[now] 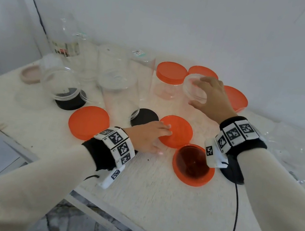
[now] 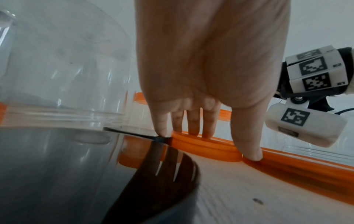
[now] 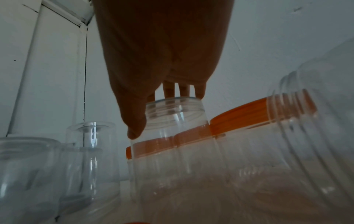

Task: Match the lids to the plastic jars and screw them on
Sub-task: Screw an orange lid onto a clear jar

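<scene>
My left hand (image 1: 163, 139) lies on a flat orange lid (image 1: 179, 134) at the table's middle. Its fingertips (image 2: 193, 130) press on the lid's top (image 2: 203, 145), and the thumb sits against its near rim. My right hand (image 1: 198, 91) grips the threaded rim of an open clear jar (image 1: 187, 87) from above, thumb on the near side and fingers over the far side. In the right wrist view this jar (image 3: 172, 136) stands upright under the right hand (image 3: 162, 115). Another orange lid (image 1: 88, 123) lies to the left. A third orange lid (image 1: 192, 165) lies upturned in front.
Three clear jars capped in orange (image 1: 172, 72) (image 1: 203, 71) (image 1: 237, 99) stand at the back right. Several uncapped clear jars (image 1: 113, 76) crowd the back left, with two black lids (image 1: 145, 117) (image 1: 69, 102) and a beige lid (image 1: 30, 74). The table (image 1: 154, 196) ends at its near-left edge; a black cable (image 1: 234, 219) trails right.
</scene>
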{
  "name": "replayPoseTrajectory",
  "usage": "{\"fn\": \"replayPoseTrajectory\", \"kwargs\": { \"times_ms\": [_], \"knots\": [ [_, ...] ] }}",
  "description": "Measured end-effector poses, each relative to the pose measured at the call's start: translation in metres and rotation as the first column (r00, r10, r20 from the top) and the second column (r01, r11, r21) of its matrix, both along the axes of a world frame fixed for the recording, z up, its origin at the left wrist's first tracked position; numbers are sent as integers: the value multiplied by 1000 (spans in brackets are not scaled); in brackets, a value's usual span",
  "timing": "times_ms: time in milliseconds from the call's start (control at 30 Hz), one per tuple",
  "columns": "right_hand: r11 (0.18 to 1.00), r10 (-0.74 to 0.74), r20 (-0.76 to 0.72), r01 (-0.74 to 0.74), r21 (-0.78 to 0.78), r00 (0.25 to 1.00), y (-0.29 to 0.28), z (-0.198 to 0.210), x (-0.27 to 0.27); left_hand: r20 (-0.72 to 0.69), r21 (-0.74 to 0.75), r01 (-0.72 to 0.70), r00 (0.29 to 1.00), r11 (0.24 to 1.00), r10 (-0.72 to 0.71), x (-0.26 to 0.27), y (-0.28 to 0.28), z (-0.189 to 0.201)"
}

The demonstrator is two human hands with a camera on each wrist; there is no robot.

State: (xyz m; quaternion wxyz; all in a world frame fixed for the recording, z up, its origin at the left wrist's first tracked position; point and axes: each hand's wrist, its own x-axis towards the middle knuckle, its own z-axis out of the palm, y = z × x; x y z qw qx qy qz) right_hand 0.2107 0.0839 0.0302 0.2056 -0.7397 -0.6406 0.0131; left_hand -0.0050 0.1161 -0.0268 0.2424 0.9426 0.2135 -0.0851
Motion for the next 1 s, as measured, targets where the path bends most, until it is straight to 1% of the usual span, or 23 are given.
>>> {"fn": "replayPoseTrajectory", "kwargs": {
  "times_ms": [233,467,567,700,767,833,867,933,1000],
  "knots": [
    [1000,-7,55,7,3,998,3,0,-4,-21,9,8,1000,1000,-8,0,0,1],
    [997,-11,91,18,-73,996,-9,6,-5,-68,23,33,997,999,-32,0,-3,5],
    [999,-35,83,39,-39,996,-26,13,-7,-113,12,40,993,999,-39,1,-1,9],
    [996,-85,44,85,-10,995,-62,24,0,-139,-17,16,990,1000,-18,5,1,14],
    [992,-127,8,127,-19,992,-81,28,7,-180,0,25,983,1000,-25,8,2,18],
    [982,-183,-2,182,-40,983,-100,31,14,-196,55,34,980,998,-22,13,0,23],
    [976,-213,1,213,-54,977,-109,32,18,-178,88,37,984,995,-21,16,-2,25],
    [956,-278,4,277,-92,961,-123,33,27,-85,121,58,995,991,-48,23,-10,28],
    [934,-328,14,327,-145,944,-132,32,34,17,124,119,992,985,-122,31,-21,28]
  ]
}}
